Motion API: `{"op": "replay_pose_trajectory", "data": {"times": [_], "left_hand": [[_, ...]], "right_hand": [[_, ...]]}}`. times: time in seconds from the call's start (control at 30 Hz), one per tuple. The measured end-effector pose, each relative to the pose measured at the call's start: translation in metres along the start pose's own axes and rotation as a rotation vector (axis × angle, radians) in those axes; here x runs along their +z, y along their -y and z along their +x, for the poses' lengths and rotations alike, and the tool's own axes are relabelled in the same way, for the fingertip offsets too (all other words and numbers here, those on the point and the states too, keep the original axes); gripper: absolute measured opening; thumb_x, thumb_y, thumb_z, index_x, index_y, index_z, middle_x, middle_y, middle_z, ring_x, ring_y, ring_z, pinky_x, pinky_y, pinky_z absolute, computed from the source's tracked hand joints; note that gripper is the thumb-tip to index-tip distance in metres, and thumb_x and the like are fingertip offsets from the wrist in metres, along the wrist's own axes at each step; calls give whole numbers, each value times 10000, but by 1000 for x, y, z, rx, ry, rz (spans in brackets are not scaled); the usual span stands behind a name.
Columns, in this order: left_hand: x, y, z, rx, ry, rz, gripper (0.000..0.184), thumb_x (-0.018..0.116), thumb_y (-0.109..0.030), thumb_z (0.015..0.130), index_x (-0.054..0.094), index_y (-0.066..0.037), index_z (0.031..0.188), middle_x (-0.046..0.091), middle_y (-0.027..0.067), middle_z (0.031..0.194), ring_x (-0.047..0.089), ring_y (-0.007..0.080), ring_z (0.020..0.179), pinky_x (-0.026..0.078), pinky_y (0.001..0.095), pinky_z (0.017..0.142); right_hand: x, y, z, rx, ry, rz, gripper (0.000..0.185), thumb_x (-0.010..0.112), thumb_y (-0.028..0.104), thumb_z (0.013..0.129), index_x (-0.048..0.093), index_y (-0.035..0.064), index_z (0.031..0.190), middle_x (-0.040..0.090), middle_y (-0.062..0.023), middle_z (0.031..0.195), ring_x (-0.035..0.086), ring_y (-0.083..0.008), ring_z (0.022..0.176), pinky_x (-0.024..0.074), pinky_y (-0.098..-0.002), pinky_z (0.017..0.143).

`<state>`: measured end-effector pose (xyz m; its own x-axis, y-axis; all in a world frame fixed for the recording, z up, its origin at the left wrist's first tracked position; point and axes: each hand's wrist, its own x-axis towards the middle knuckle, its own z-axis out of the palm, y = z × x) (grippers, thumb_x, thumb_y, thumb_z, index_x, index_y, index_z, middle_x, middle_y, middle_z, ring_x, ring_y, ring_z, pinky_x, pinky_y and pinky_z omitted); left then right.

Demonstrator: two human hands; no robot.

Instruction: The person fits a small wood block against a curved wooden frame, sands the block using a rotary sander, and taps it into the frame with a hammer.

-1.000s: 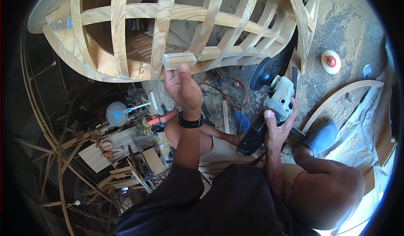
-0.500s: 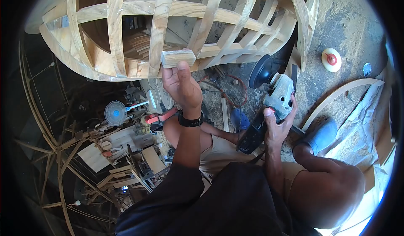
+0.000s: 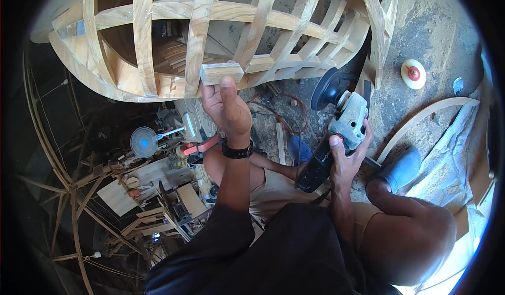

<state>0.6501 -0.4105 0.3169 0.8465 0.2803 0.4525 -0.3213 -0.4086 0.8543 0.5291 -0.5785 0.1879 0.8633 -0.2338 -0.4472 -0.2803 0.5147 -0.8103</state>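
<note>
A small rectangular wood block point(image 3: 221, 73) is gripped between the thumb and fingers of my left hand point(image 3: 228, 105), close in front of the curved wooden lattice frame point(image 3: 199, 37). Whether the block touches the frame I cannot tell. My right hand point(image 3: 347, 155) is wrapped round the body of an angle grinder point(image 3: 348, 118), grey at the head and black along the handle. Its round black backing pad point(image 3: 326, 88) points up and left, apart from the block. The far side of the grinder's handle hides some of my right fingers.
A curved wood strip point(image 3: 421, 124) lies on the dusty floor at right, near a cream and red round object point(image 3: 413, 74). A small fan point(image 3: 143, 141), a red-handled tool point(image 3: 201, 146) and piled wood scraps point(image 3: 158, 211) are at lower left. A hose point(image 3: 305, 111) crosses the floor.
</note>
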Motion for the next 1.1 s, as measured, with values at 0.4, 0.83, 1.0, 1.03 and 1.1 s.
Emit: {"op": "replay_pose_trajectory", "data": {"times": [0.4,0.83,1.0,1.03,1.1], "left_hand": [[-44,-1,-24,178,172,194,378,693,-154,978,588,79,1256,642,124,1137,595,214,1107,459,341,993],[-126,3,-101,192,333,358,289,743,-141,927,676,-22,1182,702,165,1172,691,348,1072,540,399,928],[-128,10,-117,198,234,312,266,738,-151,929,680,-33,1160,710,157,1132,690,355,1050,544,411,913],[-129,10,-118,190,240,317,271,742,-155,924,682,-40,1162,712,153,1127,691,353,1048,546,413,905],[-131,9,-119,184,235,323,275,747,-159,919,685,-47,1163,715,150,1122,692,351,1045,549,415,897]], "right_hand": [[-3,26,-4,-12,217,224,774,711,409,958,356,-18,1497,596,-148,1242,603,-204,1084,483,-339,963],[-2,14,-49,153,502,50,623,606,572,980,555,4,1230,674,-140,894,713,-232,704,625,-368,632],[0,9,-63,229,580,101,679,593,612,971,573,-3,1258,697,-165,946,721,-251,736,627,-372,659],[6,11,-67,238,557,130,625,595,578,984,554,7,1234,682,-150,892,708,-240,695,611,-360,619],[10,12,-70,245,544,152,573,596,545,998,534,17,1211,667,-136,837,695,-229,654,595,-348,579]]}}
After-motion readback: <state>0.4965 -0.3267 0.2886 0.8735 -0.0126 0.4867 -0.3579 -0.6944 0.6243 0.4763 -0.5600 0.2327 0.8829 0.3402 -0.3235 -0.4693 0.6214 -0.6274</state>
